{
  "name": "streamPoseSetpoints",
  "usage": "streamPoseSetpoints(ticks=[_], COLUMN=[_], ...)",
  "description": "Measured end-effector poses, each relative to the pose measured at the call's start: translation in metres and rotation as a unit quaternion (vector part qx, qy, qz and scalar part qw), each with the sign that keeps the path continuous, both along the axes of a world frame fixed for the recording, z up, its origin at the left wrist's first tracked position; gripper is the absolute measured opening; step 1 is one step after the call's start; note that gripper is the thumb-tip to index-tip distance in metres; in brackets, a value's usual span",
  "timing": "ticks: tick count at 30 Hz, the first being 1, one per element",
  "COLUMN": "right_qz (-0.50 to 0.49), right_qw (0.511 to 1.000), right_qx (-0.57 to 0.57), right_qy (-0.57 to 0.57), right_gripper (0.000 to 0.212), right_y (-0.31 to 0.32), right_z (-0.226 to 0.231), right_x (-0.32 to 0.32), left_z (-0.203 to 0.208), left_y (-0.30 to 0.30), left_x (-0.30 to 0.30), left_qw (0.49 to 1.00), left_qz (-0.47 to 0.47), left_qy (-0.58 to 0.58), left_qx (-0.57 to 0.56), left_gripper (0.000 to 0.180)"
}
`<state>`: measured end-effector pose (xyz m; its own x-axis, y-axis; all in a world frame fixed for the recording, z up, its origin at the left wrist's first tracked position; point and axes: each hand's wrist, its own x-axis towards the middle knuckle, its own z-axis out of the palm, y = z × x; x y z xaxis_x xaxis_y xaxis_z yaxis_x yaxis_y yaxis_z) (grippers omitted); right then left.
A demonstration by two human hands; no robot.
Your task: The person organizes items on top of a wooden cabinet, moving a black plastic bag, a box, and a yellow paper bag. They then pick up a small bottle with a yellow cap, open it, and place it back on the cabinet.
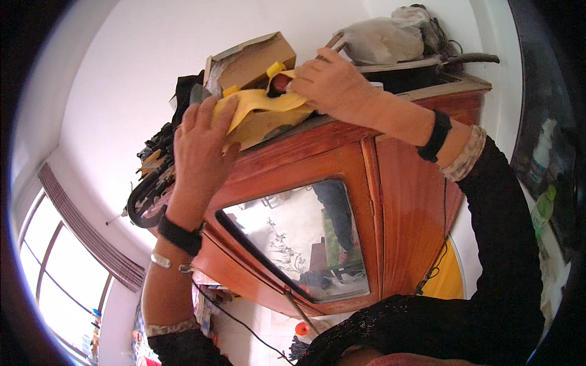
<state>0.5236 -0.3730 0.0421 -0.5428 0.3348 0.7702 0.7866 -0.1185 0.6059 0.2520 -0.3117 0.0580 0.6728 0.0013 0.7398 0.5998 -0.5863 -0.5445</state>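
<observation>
On top of the reddish wooden cabinet (403, 177) lies a limp yellow bag (259, 100), its near side sagging along the cabinet's edge. My left hand (204, 137) is at the bag's left end, fingers over its upper edge and thumb apart on the near side. At its right end my right hand (332, 85) has its fingers curled in at the bag's edge; the fingertips are partly hidden. A dark red, rounded thing (281, 83) shows in the bag's mouth beside my right fingers; I cannot tell its kind.
Behind the bag stands an open cardboard box (256, 61). A cloudy plastic bag (381, 39) sits farther right, near a dark stick-like end (473, 58). Black cords and straps (152, 183) hang at the left corner. The cabinet door holds a mirror-like pane (305, 244). A window (64, 268) is at left.
</observation>
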Motion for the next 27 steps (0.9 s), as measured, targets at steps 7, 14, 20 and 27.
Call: streamPoseSetpoints(ticks=[7, 14, 20, 27], right_qz=[-0.006, -0.011, 0.008, 0.048], right_qw=[1.000, 0.996, 0.978, 0.908], right_qx=[0.028, -0.036, -0.072, -0.065], right_qy=[0.005, 0.079, 0.198, 0.410], right_gripper=[0.027, 0.036, 0.044, 0.055], right_y=[0.015, 0.013, -0.021, -0.061], right_z=[0.000, -0.023, -0.037, -0.057], right_x=[0.019, 0.033, 0.025, 0.019], left_z=[-0.015, -0.049, -0.122, -0.216], left_y=[0.024, 0.006, -0.058, -0.051], left_x=[0.057, 0.066, -0.021, -0.173], left_qw=[0.999, 0.996, 0.970, 0.916], left_qz=[0.023, -0.010, -0.231, -0.129], left_qy=[-0.035, -0.076, -0.050, -0.168], left_qx=[0.031, 0.046, -0.063, -0.341], left_gripper=[0.057, 0.057, 0.059, 0.053])
